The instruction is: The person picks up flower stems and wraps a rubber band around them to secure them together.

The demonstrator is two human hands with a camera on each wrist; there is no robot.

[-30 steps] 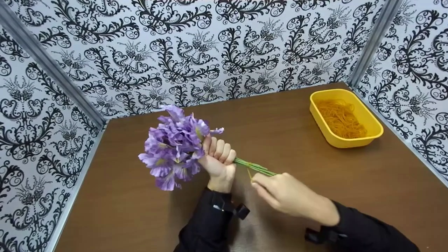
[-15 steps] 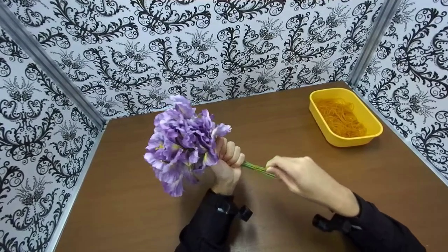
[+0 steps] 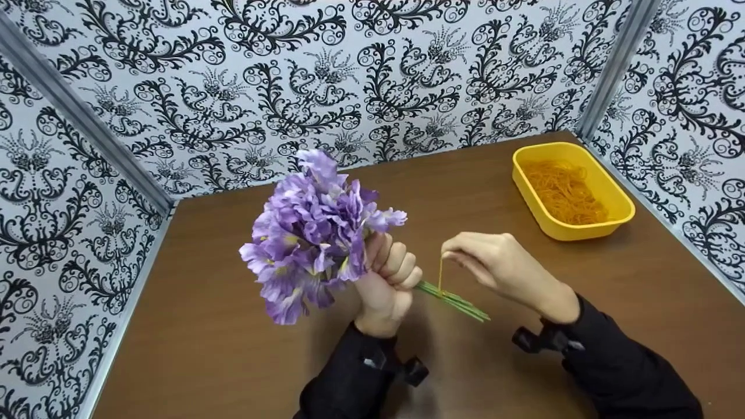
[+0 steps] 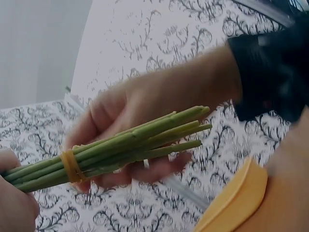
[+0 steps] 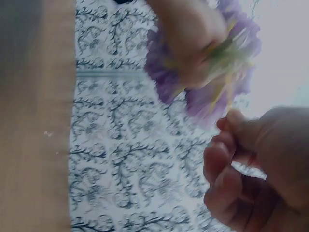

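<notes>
A bunch of purple flowers (image 3: 317,238) is gripped by my left hand (image 3: 387,285), its fingers curled round the stems just below the blooms. Green stems (image 3: 465,305) stick out past that hand toward the lower right. Round them sits a yellow rubber band (image 4: 71,166), wound several times in the left wrist view. My right hand (image 3: 500,267) pinches a loop of this band between thumb and fingertips and stretches it upward from the stems. In the right wrist view the pinching fingertips (image 5: 234,118) show close to the blurred bouquet.
A yellow plastic tub (image 3: 538,212) with a heap of rubber bands (image 3: 564,189) stands at the back right of the brown table (image 3: 233,349). Patterned panels (image 3: 372,87) close off the back and both sides.
The bouquet and my left hand have shifted right. My right hand went from the stem ends to above the stems, now pulling the band upward.
</notes>
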